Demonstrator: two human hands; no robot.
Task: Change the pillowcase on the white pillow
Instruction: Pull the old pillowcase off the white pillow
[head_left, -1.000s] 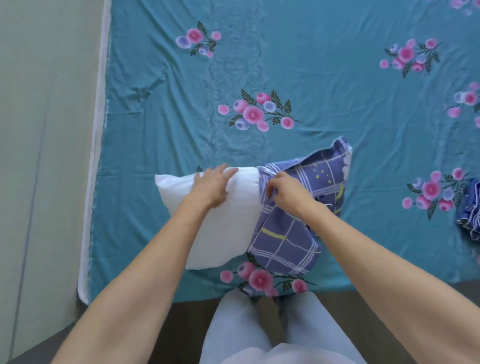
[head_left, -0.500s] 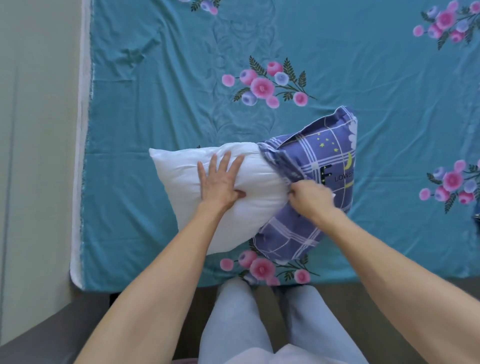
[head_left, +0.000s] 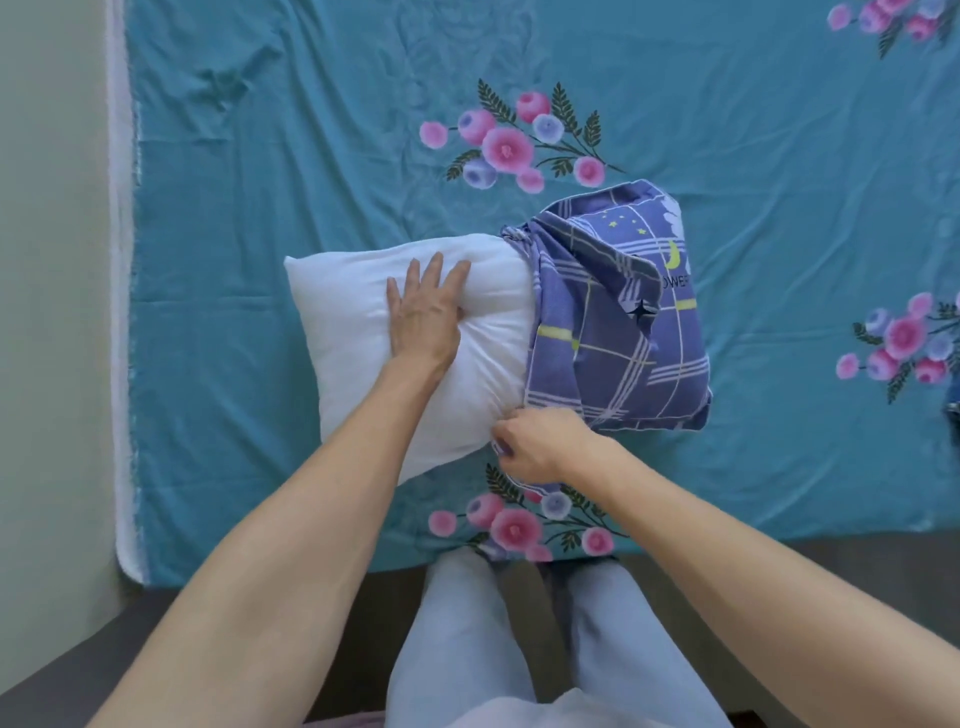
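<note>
The white pillow (head_left: 405, 353) lies near the front edge of the bed (head_left: 260, 156), on the teal flowered sheet, with roughly its right third inside the purple checked pillowcase (head_left: 618, 332); the rest is bare. The left hand (head_left: 423, 312) rests flat on the middle of the pillow, fingers straight and spread, pressing the filling down and pinning it in place. The right hand (head_left: 540, 441) is curled around the near edge of the pillowcase's opening, pinching the fabric at the pillow's near right corner. The step in hand looks like working the case along the pillow, though from this moment alone I cannot tell whether it is going on or coming off. Either way, the job goes best if the flat hand keeps the pillow from sliding while the gripping hand moves the hem a little at a time, alternating between the near edge and the far edge, where the cloth is bunched into a tight fold. Pulling on one side only would twist the case and jam the filling, so the far bunch probably needs loosening soon.
</note>
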